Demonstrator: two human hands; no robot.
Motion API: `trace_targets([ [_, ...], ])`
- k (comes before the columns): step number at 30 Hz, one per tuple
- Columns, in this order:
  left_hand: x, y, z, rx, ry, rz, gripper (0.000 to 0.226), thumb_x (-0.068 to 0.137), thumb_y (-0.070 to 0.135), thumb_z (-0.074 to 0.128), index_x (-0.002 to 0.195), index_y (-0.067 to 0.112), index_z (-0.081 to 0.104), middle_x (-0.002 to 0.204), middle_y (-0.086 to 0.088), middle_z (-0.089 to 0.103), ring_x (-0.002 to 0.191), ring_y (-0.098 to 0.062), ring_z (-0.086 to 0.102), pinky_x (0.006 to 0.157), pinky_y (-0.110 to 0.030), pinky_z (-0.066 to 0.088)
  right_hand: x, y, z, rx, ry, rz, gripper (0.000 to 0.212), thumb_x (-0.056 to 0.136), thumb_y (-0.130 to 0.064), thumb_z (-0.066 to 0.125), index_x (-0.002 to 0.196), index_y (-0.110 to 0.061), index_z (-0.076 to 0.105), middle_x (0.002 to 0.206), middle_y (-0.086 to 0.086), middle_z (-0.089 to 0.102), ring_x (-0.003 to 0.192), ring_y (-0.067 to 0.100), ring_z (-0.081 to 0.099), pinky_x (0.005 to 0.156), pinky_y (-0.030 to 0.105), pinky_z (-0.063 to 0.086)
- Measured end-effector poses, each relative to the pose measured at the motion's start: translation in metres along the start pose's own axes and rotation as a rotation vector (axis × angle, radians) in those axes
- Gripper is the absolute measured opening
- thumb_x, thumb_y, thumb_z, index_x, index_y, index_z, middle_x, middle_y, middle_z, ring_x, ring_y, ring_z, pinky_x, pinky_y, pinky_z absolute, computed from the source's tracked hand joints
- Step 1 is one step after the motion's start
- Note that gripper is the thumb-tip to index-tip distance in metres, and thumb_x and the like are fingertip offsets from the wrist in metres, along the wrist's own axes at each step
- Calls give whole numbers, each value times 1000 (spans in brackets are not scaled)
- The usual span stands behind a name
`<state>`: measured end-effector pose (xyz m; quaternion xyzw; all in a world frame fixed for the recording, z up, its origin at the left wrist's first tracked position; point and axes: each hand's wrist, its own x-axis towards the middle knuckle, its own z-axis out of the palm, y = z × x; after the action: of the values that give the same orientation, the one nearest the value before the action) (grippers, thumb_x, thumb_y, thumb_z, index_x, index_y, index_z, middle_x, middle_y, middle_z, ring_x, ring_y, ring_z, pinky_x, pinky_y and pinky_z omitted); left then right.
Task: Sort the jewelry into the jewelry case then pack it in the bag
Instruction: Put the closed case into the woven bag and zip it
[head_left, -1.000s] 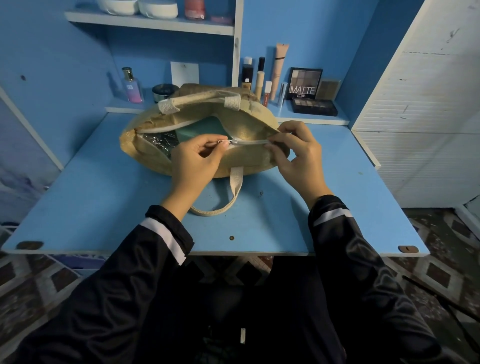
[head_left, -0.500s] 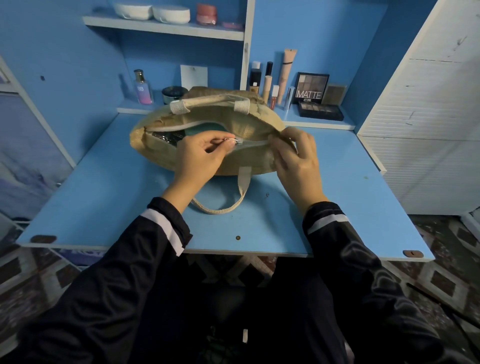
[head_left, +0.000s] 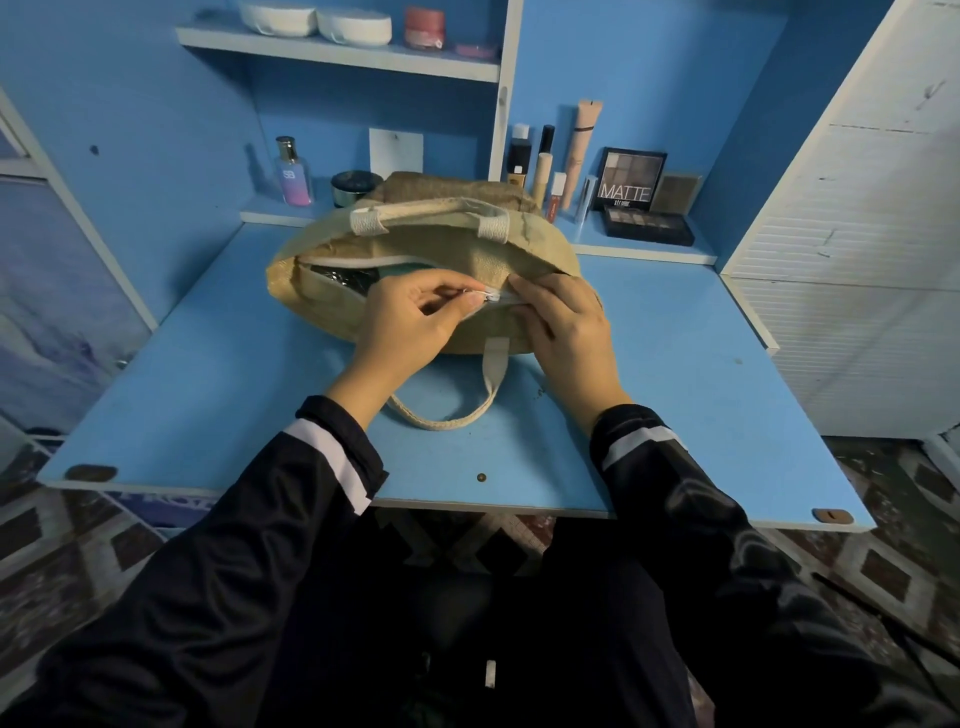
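The bag (head_left: 519, 244) lies on the blue table (head_left: 675, 395), and its zip pull (head_left: 491, 296) is pinched between thumb and forefinger of the left hand (head_left: 410, 322). Just to the right of this pinch, the edge of the bag is gripped by the right hand (head_left: 566, 322), with thumb and curled fingers closed on the fabric. To the left of the pinch the mouth is seen open. Inside it a teal surface, probably the jewelry case (head_left: 408, 267), is lying beside something dark and shiny (head_left: 343, 278).

The step in hand is judged to be the closing of the zip, so the packing is almost finished. For the next move the pull should be drawn leftward from the grip, while the fabric is kept tight on the right side, so that nothing from inside is caught.

Most of the case is hidden by the bag, and no jewelry can be seen. The zip teeth near the pinch are covered by fingers. Behind the bag, a shelf of cosmetics (head_left: 631, 176) is partly blocked.
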<state>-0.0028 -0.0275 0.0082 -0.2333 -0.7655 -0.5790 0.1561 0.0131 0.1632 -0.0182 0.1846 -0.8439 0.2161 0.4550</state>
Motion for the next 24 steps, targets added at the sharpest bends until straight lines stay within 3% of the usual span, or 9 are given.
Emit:
trace_targets([
  [4, -5, 1, 0, 48, 22, 39, 10, 86, 15, 75, 95, 15, 78, 90, 7, 76, 85, -9, 71, 78, -31, 59, 4, -1, -2, 48, 13, 37, 17, 85, 6, 65, 99, 0, 72, 95, 12, 67, 89, 30, 61, 80, 36, 49],
  [10, -17, -5, -10, 129, 149, 56, 11, 87, 15, 74, 97, 12, 77, 89, 14, 72, 86, 1, 67, 80, -16, 52, 3, -4, -7, 76, 16, 64, 22, 82, 11, 60, 94, -1, 73, 94, 10, 68, 91, 27, 60, 85, 25, 46],
  [17, -21, -14, -28, 162, 249, 60, 14, 86, 18, 76, 99, 12, 77, 92, 8, 73, 89, -1, 68, 85, -18, 52, 5, -5, -14, 116, -11, 106, 24, 80, 10, 56, 92, -2, 73, 94, 10, 68, 94, 20, 58, 89, 11, 40],
  [21, -21, -17, -31, 142, 243, 65, 15, 86, 18, 75, 99, 10, 77, 95, -1, 74, 91, -5, 68, 86, -20, 52, 5, -6, -14, 138, -32, 114, 21, 80, 9, 57, 91, -1, 72, 94, 10, 67, 93, 20, 57, 87, 12, 40],
  [24, -20, -16, -28, 108, 232, 75, 12, 86, 13, 75, 97, 8, 77, 93, 1, 74, 88, -1, 67, 89, -11, 46, 5, -4, -15, 156, -61, 98, 14, 84, 1, 62, 94, -2, 72, 95, 10, 66, 93, 23, 59, 86, 20, 45],
])
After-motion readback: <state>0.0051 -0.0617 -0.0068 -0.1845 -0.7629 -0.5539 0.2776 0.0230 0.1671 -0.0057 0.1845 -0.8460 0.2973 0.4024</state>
